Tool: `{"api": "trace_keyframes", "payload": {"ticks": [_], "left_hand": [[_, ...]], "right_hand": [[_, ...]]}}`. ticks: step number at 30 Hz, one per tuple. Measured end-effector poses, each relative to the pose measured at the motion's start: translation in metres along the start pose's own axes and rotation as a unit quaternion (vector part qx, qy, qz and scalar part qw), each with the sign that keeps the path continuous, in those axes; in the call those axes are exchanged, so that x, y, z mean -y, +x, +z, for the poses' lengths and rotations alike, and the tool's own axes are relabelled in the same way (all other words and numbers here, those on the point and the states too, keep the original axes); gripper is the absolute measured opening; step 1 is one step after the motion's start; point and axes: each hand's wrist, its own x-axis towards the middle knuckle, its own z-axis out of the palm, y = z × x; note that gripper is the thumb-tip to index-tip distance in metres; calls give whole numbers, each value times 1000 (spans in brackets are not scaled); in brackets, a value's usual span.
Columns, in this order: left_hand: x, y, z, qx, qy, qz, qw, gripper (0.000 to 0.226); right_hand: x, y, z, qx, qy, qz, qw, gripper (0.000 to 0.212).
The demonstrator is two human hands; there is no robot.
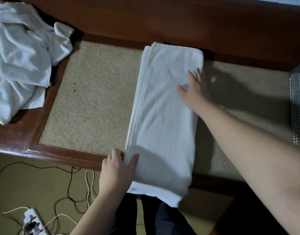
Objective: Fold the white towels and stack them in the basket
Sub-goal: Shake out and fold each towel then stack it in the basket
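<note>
One folded white towel [162,119] is laid lengthwise on the desk [91,92], its near end overhanging the edge, where it is pinched by the left hand [118,170]. It is pressed flat by the right hand [195,89], fingers spread. One crumpled towel pile [22,56] and one perforated basket [298,104] are seen; no writing is legible.

Bare mat [95,99] is being left open at nine o'clock of the folded towel [164,116]. Passage is being blocked by crumpled towels [22,56] at ten o'clock, basket [298,102] at three.
</note>
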Motion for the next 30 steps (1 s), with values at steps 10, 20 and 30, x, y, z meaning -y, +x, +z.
{"api": "trace_keyframes", "payload": {"ticks": [10,20,30], "left_hand": [[40,-44,-7,101,14,-75,992,83],[70,-43,11,279,-184,-76,939,97],[73,-77,3,265,-370,-98,885,54]], "right_hand": [[-31,-314,97,-207,255,89,940,52],[-21,-352,144,29,536,385,751,73],[-15,-395,125,33,539,314,781,29]]}}
